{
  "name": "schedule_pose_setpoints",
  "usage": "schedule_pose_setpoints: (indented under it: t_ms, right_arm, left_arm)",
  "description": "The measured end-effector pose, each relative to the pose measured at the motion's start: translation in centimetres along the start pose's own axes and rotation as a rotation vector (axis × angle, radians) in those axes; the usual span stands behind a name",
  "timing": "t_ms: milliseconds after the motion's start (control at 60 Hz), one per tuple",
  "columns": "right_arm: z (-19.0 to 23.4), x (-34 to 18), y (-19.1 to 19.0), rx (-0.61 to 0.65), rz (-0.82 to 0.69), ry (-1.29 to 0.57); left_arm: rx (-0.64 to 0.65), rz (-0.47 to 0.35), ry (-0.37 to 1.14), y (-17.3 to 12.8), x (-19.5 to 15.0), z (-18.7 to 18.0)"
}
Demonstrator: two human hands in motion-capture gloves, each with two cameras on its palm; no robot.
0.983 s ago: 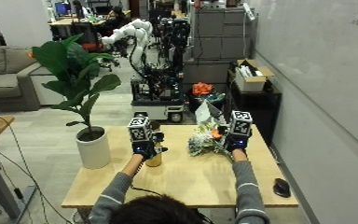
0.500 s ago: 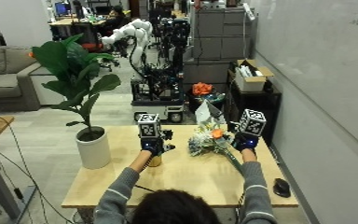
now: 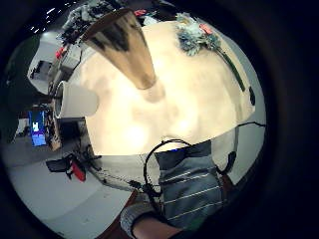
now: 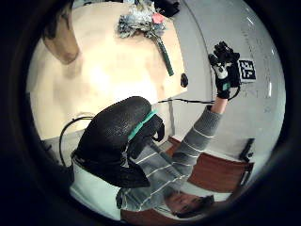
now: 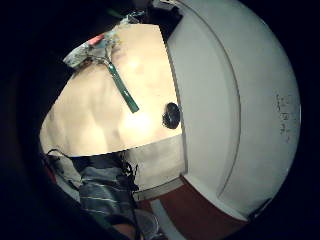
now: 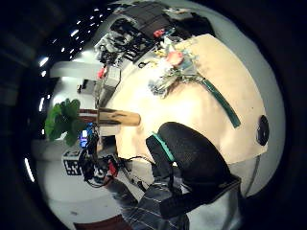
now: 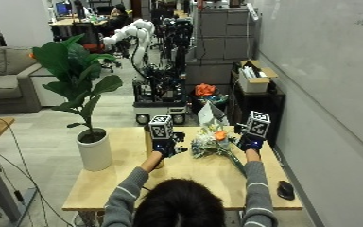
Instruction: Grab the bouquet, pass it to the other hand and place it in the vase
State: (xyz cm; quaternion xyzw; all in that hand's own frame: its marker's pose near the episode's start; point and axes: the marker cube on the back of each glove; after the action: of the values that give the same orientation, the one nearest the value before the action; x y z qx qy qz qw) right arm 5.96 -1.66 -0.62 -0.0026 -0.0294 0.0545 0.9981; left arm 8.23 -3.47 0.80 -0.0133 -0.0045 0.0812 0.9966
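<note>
Both hands raised off the tabletop (image 7: 194, 182) — nothing picked up.
Our left hand (image 7: 166, 144) and right hand (image 7: 251, 141) hover released; the pale, orange-centred, green-stemmed bouquet (image 7: 210, 142) lies between them, beside the tall brown vase (image 7: 149, 142).

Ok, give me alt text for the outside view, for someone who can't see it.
A person at a wooden table raises both gloved hands, left hand and right hand, above a bouquet lying on the tabletop. A potted plant stands at the table's left.
</note>
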Motion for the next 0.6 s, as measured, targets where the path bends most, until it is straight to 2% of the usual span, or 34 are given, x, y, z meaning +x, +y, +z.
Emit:
schedule_pose_setpoints:
  t_ms: [67, 167, 217, 250, 283, 333, 433, 500, 517, 567, 600]
  right_arm:
    - [1.8, 1.1, -1.8, -0.024, 0.042, -0.004]
    - [4.1, 2.3, -3.0, -0.045, 0.100, -0.003]
    - [5.0, 2.9, -2.3, -0.133, 0.156, -0.005]
    - [5.4, 3.0, -1.1, -0.200, 0.184, -0.022]
    - [5.4, 3.2, -0.4, -0.114, 0.183, -0.033]
    - [5.9, 3.7, -0.3, 0.018, 0.173, -0.046]
    - [9.2, 4.9, -1.1, 0.000, 0.151, -0.047]
    - [11.4, 6.0, -1.4, -0.046, 0.208, -0.023]
    - [12.0, 6.3, -1.4, -0.059, 0.232, -0.017]
    - [13.4, 6.9, -1.0, -0.122, 0.294, -0.008]
    - [14.3, 7.2, -1.0, -0.141, 0.311, -0.002]
  left_arm:
    - [-0.003, 0.010, 0.002, -0.1, 0.6, 0.3]
    - [0.108, 0.007, -0.036, 0.7, 1.5, -0.4]
    - [0.179, -0.035, -0.077, -1.5, 0.7, 0.5]
    - [0.131, -0.071, -0.088, -2.4, 0.0, 1.3]
    - [0.083, -0.118, -0.120, -1.9, -0.2, 1.4]
    - [0.105, -0.220, -0.217, -0.8, -0.6, 0.9]
    - [0.043, -0.177, -0.156, -0.2, -0.1, 1.4]
    - [-0.013, -0.297, -0.246, -1.4, -1.7, 2.4]
    - [-0.016, -0.291, -0.235, -1.5, -1.7, 2.6]
    - [-0.004, -0.209, -0.138, -1.6, -1.2, 3.0]
    - [0.019, -0.230, -0.145, -1.7, -1.5, 3.0]
